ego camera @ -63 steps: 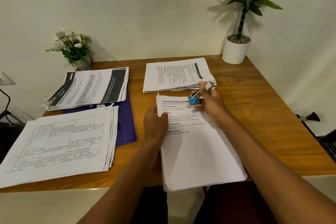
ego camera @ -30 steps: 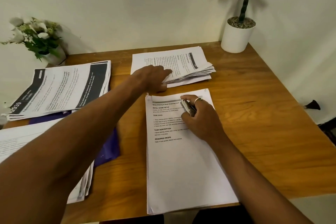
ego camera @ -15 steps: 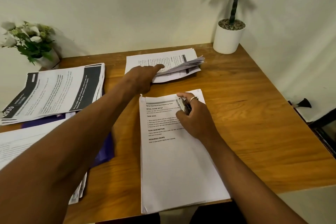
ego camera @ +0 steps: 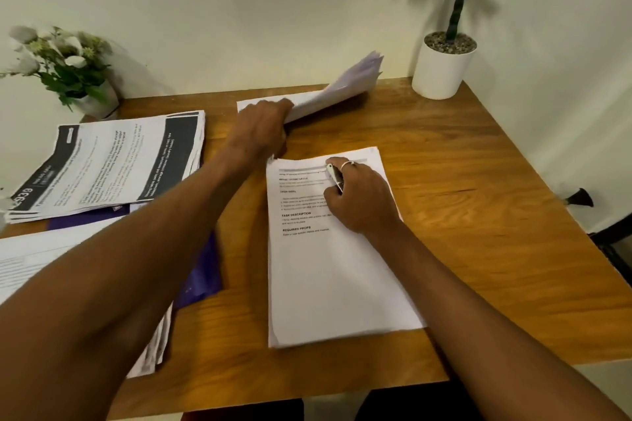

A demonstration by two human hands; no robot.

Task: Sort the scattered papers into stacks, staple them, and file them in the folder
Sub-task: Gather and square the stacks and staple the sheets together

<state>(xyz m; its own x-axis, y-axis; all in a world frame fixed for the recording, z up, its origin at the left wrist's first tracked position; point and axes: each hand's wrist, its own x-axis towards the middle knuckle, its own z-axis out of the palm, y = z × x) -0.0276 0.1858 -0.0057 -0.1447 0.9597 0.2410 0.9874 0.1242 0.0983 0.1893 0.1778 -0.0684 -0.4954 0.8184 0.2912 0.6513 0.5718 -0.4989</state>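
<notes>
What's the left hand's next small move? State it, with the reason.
Probably lift the far stack fully clear and bring it toward the stapler. The left hand grips its left end, the other end raised off the table; the right hand holds the stapler on the near stack.

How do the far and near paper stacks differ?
The far stack is gripped by the left hand, right end raised; the near stack lies flat under the right hand holding the stapler. The far stack fans out; the near stack is squared. Both are white paper.
</notes>
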